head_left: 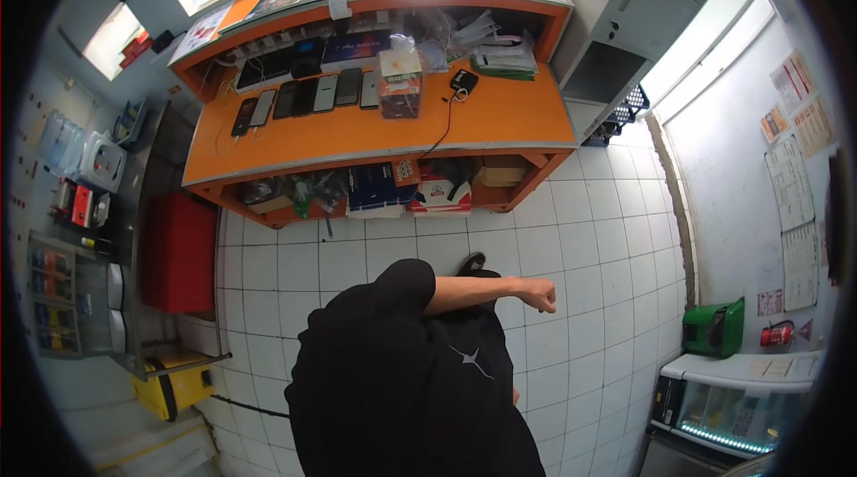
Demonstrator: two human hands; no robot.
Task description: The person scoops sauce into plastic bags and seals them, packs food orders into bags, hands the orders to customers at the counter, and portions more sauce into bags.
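My left hand (538,295) is stretched out to the right over the white tiled floor, its fingers curled into a fist. Nothing shows in it, and it touches nothing. The bare forearm comes out of a black sleeve (406,285). Lower down, a sliver of skin at the edge of the black clothing seems to be my right hand (516,397); the rest is hidden behind the clothing. Dark clothing with a small white logo (473,361) lies below the forearm. One dark shoe (473,263) shows just above it.
An orange counter (500,133) holds several phones (325,93), a clear box (399,93) and a cabled black device (463,81). Boxes sit underneath. A red box (178,249) and yellow bag (178,388) stand left; a green bag (712,328) and glass display case (736,406) stand right.
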